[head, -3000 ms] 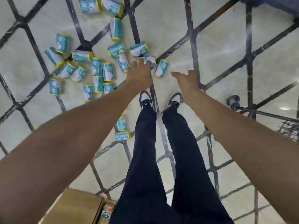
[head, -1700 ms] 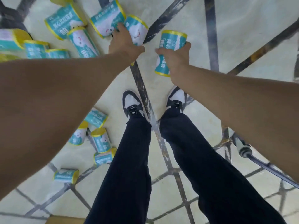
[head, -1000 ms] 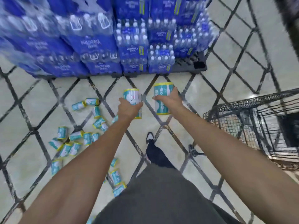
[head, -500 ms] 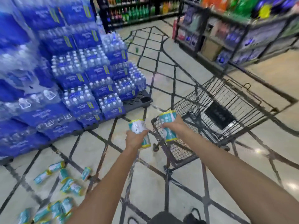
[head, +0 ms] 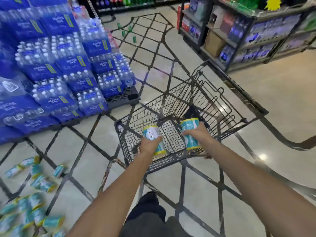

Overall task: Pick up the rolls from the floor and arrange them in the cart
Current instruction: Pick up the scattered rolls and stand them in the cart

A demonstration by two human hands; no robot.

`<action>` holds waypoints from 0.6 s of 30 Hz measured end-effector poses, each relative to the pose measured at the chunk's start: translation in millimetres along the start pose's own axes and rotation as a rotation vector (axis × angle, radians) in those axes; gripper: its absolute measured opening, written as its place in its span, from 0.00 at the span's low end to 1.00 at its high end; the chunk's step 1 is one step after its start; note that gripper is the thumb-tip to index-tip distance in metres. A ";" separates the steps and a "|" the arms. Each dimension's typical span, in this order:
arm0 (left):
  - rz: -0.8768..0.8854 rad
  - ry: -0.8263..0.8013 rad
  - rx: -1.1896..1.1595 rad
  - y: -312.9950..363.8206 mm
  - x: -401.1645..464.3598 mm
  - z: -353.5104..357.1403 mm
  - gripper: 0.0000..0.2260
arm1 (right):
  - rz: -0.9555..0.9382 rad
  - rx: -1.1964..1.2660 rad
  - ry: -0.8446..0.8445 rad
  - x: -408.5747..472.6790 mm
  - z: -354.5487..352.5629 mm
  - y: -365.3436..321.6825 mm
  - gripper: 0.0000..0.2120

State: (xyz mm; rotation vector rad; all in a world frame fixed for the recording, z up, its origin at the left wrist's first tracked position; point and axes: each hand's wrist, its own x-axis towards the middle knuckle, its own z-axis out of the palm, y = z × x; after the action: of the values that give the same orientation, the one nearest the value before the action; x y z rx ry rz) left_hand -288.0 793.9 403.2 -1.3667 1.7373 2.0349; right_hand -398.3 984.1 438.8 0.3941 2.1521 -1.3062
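Left hand (head: 148, 144): grips one teal roll (head: 154, 139), held over the near end of the cart basket.
Right hand (head: 196, 134): grips a second roll (head: 190, 133), also over the basket.
Cart (head: 227, 101): one, black wire.
Floor rolls (head: 36, 207): scattered near left (blurred, count uncertain).
Water packs (head: 56, 69): stacked far left.

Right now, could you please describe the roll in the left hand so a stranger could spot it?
Find the black wire cart in the aisle. Two hands hold teal, yellow-rimmed rolls over its near end. The left hand grips the roll nearer the water packs.
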 end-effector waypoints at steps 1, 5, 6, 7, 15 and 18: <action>-0.011 0.021 -0.008 -0.5 8.7 8.7 0.30 | -0.005 -0.013 -0.010 14.4 -5.0 -3.5 0.36; -0.061 0.064 -0.012 10.8 48.5 42.2 0.33 | 0.002 -0.096 -0.029 77.4 -10.8 -19.9 0.39; -0.075 0.070 -0.027 12.9 65.8 50.7 0.31 | 0.007 -0.115 -0.030 95.4 -10.2 -22.9 0.39; -0.083 0.081 -0.039 16.3 81.1 59.0 0.30 | 0.009 -0.130 -0.032 113.3 -8.8 -25.4 0.39; -0.229 0.187 0.077 30.5 225.0 125.9 0.31 | 0.097 -0.307 -0.019 253.9 15.7 -42.4 0.41; -0.242 0.229 0.087 32.0 278.4 142.0 0.31 | 0.099 -0.341 -0.049 309.1 38.1 -46.1 0.42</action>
State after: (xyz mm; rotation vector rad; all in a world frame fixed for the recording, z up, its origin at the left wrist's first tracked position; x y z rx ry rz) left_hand -544.7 783.0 222.5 -1.7425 1.6256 1.7147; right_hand -652.8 914.0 267.2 0.3194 2.2292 -0.8643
